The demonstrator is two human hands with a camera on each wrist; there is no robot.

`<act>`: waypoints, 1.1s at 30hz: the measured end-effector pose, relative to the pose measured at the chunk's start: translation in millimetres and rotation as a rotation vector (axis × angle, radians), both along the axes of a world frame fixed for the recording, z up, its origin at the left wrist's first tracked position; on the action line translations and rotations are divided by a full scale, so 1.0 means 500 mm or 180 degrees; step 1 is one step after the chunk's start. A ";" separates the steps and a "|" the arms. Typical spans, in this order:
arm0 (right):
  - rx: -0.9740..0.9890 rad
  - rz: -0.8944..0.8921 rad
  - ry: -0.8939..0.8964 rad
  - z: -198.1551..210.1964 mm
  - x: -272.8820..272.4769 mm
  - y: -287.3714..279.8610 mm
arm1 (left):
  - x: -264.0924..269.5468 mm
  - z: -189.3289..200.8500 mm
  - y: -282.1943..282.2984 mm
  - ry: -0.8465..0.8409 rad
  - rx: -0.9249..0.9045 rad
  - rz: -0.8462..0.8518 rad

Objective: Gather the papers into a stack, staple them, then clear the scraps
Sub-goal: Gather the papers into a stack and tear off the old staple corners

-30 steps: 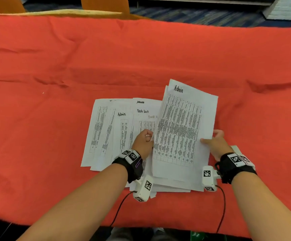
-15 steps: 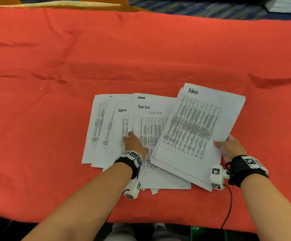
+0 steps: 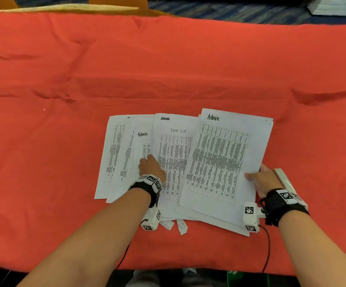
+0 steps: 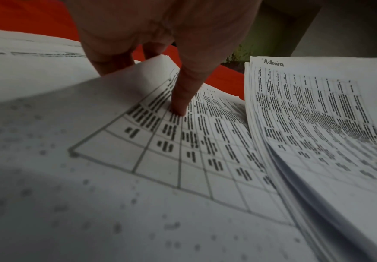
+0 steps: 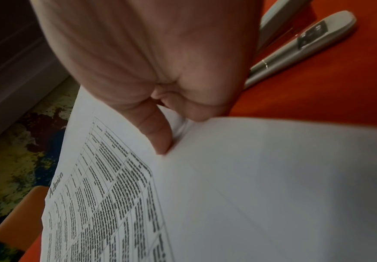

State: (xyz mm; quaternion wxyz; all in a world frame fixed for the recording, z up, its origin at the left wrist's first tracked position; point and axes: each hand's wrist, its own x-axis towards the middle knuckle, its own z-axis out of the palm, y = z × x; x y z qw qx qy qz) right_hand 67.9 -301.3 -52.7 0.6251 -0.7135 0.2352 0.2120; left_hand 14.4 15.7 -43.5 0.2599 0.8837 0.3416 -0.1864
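Note:
Several printed sheets (image 3: 124, 154) lie fanned on the red cloth. My right hand (image 3: 264, 179) pinches the right edge of a gathered stack (image 3: 219, 162) headed "Admin", its thumb (image 5: 158, 140) on top and the fingers curled beneath. This stack overlaps the "Task List" sheet (image 3: 175, 154). My left hand (image 3: 150, 167) pinches that sheet's left edge, with the thumb (image 4: 184, 101) on the print and the fingers under the raised edge. A grey stapler (image 5: 306, 44) lies just right of my right hand, partly hidden in the head view. Two paper scraps (image 3: 181, 226) lie by the near edge of the sheets.
The red cloth (image 3: 168, 69) covers the whole table and is wrinkled at the far left and right. The table's near edge (image 3: 188, 268) runs just below my wrists. An orange chair (image 3: 116, 2) stands beyond the far edge.
The stack in my right hand has swung back from its rightward tilt to nearly upright. My left hand has gone from lying on the sheets to pinching the "Task List" sheet's left edge.

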 end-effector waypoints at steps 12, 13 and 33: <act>0.0288 -0.0040 -0.0063 0.038 0.008 0.035 | -0.010 0.046 0.008 -0.1129 -0.1530 0.0515; 0.0365 -0.0022 -0.0071 0.043 0.011 0.040 | -0.009 0.054 0.011 -0.1200 -0.1695 0.0527; 0.0049 0.0702 -0.1254 0.200 0.051 0.213 | 0.023 0.177 0.025 -0.1909 -0.1680 0.0210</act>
